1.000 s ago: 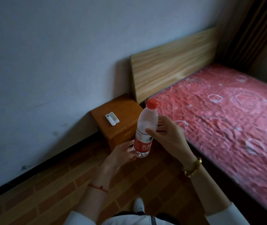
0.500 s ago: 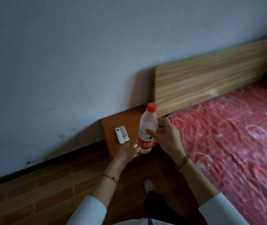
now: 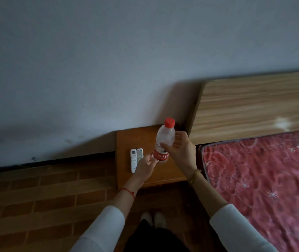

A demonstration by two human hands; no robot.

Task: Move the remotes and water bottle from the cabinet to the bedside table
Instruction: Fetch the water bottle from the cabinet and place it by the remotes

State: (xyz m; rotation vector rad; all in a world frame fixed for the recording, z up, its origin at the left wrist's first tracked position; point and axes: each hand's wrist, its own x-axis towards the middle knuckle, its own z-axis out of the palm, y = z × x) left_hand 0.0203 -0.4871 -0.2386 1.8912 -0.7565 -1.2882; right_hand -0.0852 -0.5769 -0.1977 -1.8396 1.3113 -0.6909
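Head view: the person now stands square in front of the bedside table, whereas a second ago it lay further off and at an angle, so the carry is nearly over and what is left looks like the set-down. The water bottle [image 3: 163, 142] is upright over the tabletop [image 3: 127, 140], toward its 3 o'clock side; whether its base already touches the wood I cannot tell, since the left hand hides the lower edge. The right hand [image 3: 180, 150] is closed round the bottle's middle from the 3 o'clock side, thumb across the front just above the red label. The left hand [image 3: 145, 166] has its fingers spread and loose, fingertips at the bottle's base from about 7 o'clock, steadying rather than clamping.

The two remotes [image 3: 136, 160] already lie side by side on the tabletop at the bottle's 9 o'clock, touching each other and parallel, so that part of the task appears done. The bottle, red cap [image 3: 169, 122] on, looks pale and clear; how much water is in it cannot be read in this dim light. The bed [image 3: 263, 179] and its wooden headboard [image 3: 254, 106] sit at 3 o'clock of the table.
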